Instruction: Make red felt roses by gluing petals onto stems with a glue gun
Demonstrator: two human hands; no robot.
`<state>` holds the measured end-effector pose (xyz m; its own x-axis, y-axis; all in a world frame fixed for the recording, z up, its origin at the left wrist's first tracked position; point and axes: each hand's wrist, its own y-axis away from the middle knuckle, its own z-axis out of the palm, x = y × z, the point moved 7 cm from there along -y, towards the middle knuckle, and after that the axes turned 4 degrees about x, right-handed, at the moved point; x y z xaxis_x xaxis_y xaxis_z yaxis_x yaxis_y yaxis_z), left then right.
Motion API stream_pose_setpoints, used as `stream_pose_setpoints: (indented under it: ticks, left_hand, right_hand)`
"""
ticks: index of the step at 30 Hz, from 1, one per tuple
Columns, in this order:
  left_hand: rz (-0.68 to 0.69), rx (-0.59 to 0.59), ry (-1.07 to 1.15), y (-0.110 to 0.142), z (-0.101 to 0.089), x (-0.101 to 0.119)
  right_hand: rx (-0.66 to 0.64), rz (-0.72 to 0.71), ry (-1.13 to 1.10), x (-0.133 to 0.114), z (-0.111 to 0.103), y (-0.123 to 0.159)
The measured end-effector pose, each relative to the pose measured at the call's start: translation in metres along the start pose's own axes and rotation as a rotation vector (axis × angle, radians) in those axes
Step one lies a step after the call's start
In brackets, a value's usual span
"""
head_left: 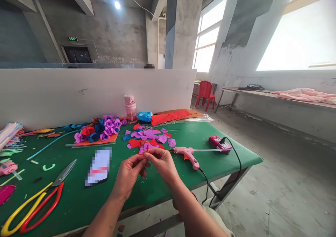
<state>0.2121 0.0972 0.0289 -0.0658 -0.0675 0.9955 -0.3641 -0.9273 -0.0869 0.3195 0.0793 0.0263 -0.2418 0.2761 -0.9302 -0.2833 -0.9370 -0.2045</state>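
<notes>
Over the front of the table, my left hand (130, 176) and my right hand (163, 164) meet fingertip to fingertip. Both are closed in a pinch on a small red piece (147, 148), whose narrow tip sticks up between the fingers. The rest of it is hidden. Just beyond lie loose purple, red and blue cut petals (151, 134). A pink hot glue gun (187, 153) rests right of my right hand, a clear glue stick in its back. Finished-looking fabric flowers (105, 128) in purple, red and blue are piled on an orange sheet to the left.
Large scissors (43, 198) with yellow and red handles lie front left, beside a phone (98, 167). A pink power strip (219, 144) sits near the table's right edge, its black cord hanging down. Red sheets (172, 116) and a pink bottle (130, 108) stand along the white partition (99, 90).
</notes>
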Motion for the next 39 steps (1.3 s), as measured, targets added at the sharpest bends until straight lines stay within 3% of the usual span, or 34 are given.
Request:
stream_pose_setpoints:
  ticks: [7, 12, 18, 23, 31, 39]
  left_hand:
    - [-0.007, 0.000, 0.062, -0.002, 0.006, -0.009]
    - [-0.014, -0.010, 0.078, -0.003, 0.008, -0.014]
    - [-0.076, 0.005, 0.114, -0.004, 0.000, -0.016]
    - [-0.124, 0.019, 0.118, -0.003, -0.004, -0.016]
    - [-0.105, -0.027, 0.092, -0.002, 0.003, -0.015]
    - [-0.124, -0.031, 0.106, -0.001, 0.005, -0.014]
  right_hand:
    - [0.092, -0.073, 0.197, 0.000, -0.011, 0.000]
    - [0.198, -0.101, 0.214, 0.005, -0.015, 0.000]
    - [-0.017, 0.061, 0.088, 0.012, -0.004, -0.005]
    - [0.040, 0.052, 0.072, 0.006, -0.015, -0.008]
    - [0.039, 0.079, -0.005, 0.008, -0.012, -0.006]
    - [0.024, 0.019, 0.098, -0.003, -0.016, -0.006]
